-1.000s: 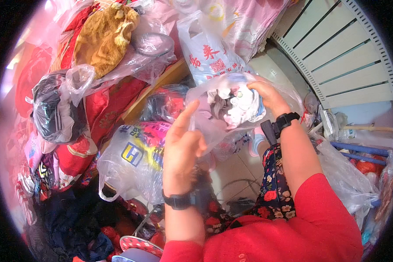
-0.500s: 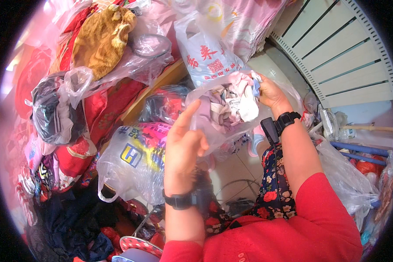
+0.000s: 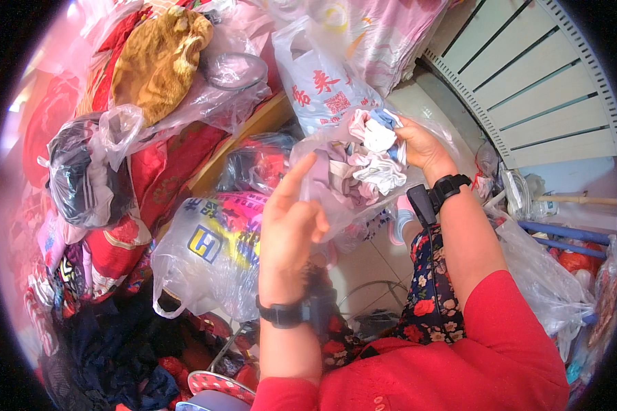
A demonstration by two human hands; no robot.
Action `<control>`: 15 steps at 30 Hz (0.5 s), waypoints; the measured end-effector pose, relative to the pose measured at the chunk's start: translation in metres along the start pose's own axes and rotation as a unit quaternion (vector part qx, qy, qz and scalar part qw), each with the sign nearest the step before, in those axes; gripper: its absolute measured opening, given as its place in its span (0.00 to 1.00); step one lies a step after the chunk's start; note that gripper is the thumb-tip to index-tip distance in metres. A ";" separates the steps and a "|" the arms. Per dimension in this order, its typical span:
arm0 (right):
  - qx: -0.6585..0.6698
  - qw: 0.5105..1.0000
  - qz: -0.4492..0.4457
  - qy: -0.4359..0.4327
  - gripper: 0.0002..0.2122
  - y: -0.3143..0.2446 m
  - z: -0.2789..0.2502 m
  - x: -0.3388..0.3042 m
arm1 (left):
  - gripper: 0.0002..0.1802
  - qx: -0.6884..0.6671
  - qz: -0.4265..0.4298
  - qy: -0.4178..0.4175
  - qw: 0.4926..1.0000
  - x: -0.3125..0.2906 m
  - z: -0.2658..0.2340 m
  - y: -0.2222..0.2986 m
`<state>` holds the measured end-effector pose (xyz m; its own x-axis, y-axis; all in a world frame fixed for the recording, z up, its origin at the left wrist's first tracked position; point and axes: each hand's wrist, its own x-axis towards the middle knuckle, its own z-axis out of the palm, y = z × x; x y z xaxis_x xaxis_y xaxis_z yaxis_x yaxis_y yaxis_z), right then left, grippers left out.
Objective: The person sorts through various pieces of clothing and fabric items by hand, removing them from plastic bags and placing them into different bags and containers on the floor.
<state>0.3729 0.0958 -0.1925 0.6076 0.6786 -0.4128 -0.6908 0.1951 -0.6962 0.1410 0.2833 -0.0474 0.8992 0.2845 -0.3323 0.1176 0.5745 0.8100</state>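
Note:
A clear plastic bag (image 3: 315, 229) hangs in front of me, its mouth spread wide. Crumpled soft cloth pieces (image 3: 343, 181) in mauve, white and pink fill it. On the bag's left side is my left hand (image 3: 289, 216), index finger stretched along the rim and the other fingers curled against the plastic. At the opposite side my right hand (image 3: 421, 147) pinches a small bunch of white, pink and blue cloth (image 3: 378, 130) over the bag's mouth. Its fingertips are partly hidden behind the cloth.
A tied white carrier bag (image 3: 329, 89) stands beyond. To the left are a printed clear carrier bag (image 3: 206, 260), a bag of dark clothes (image 3: 82, 175) and a brown furry cloth (image 3: 161, 61). A slatted white panel (image 3: 535, 82) rises at right, above blue poles (image 3: 562, 233).
The bunch of cloth at my right hand has shifted up and fanned out, showing more blue and white. My right hand has moved slightly left; my left hand stays nearly still.

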 end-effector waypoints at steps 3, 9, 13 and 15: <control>-0.144 0.988 -0.017 -0.044 0.22 -0.001 0.008 -0.004 | 0.33 -0.012 0.008 -0.007 1.000 0.001 0.000 0.000; -0.542 0.819 -0.162 0.094 0.18 0.014 0.030 -0.007 | 0.33 -0.014 0.001 0.001 1.000 0.001 0.000 0.000; -0.603 0.759 -0.114 0.218 0.15 0.007 0.040 -0.008 | 0.33 -0.011 0.008 0.004 1.000 0.001 0.000 0.000; -0.637 0.747 -0.086 0.170 0.15 -0.002 0.048 -0.016 | 0.33 -0.017 0.012 0.002 1.000 0.001 0.000 0.000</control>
<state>0.3459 0.1187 -0.1564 0.8582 0.4599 -0.2279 0.2101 -0.7199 -0.6615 0.1416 0.2840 -0.0477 0.9000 0.3020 -0.3143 0.0807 0.5931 0.8011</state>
